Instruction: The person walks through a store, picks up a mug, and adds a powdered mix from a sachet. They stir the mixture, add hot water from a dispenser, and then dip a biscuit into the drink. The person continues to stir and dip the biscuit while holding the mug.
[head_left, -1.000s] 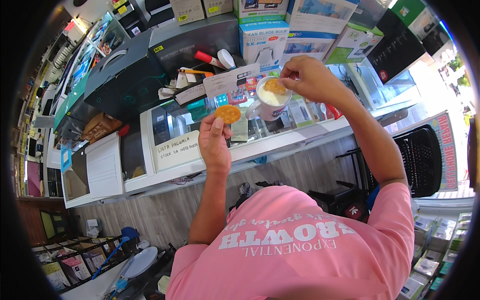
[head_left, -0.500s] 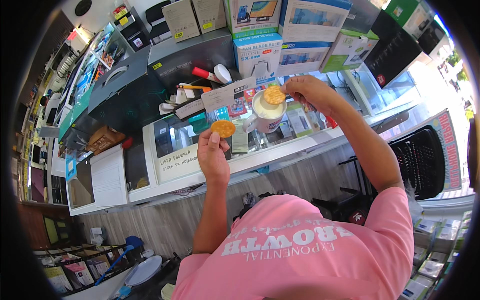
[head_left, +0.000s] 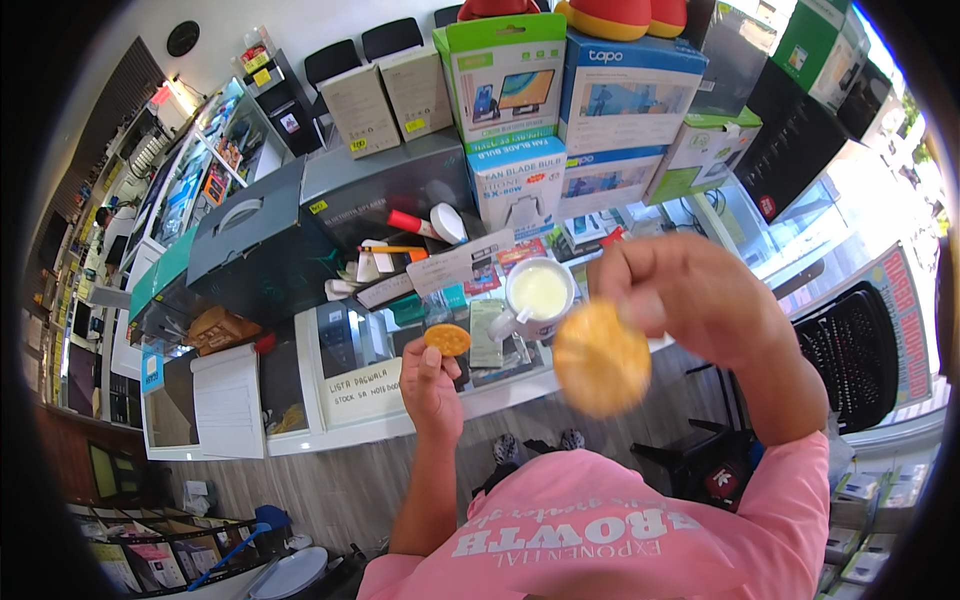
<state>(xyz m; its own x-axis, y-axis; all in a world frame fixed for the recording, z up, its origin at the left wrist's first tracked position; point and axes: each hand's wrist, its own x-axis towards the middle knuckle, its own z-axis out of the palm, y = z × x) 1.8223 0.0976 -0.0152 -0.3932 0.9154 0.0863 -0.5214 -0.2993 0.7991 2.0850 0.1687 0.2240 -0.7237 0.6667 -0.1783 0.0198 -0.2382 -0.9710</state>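
Note:
A round golden cracker [head_left: 602,358], blurred by motion, is pinched in my right hand [head_left: 690,300]. It hangs in the air close to the camera, to the right of and nearer than the mug. My left hand [head_left: 432,392] grips a second round cracker [head_left: 447,340] between thumb and fingers, above the counter's front edge. Between the two hands a white mug [head_left: 510,326] stands upright on the glass counter, its handle toward the lower left. Pale, creamy liquid [head_left: 540,291] fills much of it. Neither cracker touches the mug.
Stacked product boxes [head_left: 515,185] line the back of the glass counter [head_left: 480,402]. Left of the mug are a pen holder [head_left: 385,290] with a red marker and a dark speaker box [head_left: 260,235]. A notepad [head_left: 228,405] lies farther left. A black chair [head_left: 850,340] stands at right.
My right hand has lifted its cracker from over the mug's mouth, bringing it toward me and up close. My left hand keeps its cracker. The view has tilted upward.

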